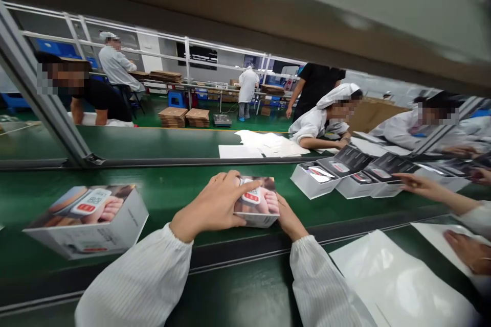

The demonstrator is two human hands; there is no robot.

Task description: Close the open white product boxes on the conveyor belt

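Observation:
A small printed carton [261, 200], its lid picturing a wrist blood pressure monitor, rests over the green belt in front of me. My left hand [217, 203] grips its left side, one finger lying across the lid and the thumb low at the front. Against the right side is my right hand [288, 218], its fingers partly hidden by the carton. Farther left on the belt stands another closed carton [103, 219] with a similar picture. To the right, several open white boxes [316, 179] with dark lids raised show items inside.
White sheets [399, 276] lie at the lower right, near another person's hand [466, 250]. A second hand [425, 186] reaches to the open boxes. Across the belt a person in white [318, 122] leans by more white sheets [268, 144]. A metal post [46, 87] rises at left; a shelf hangs overhead.

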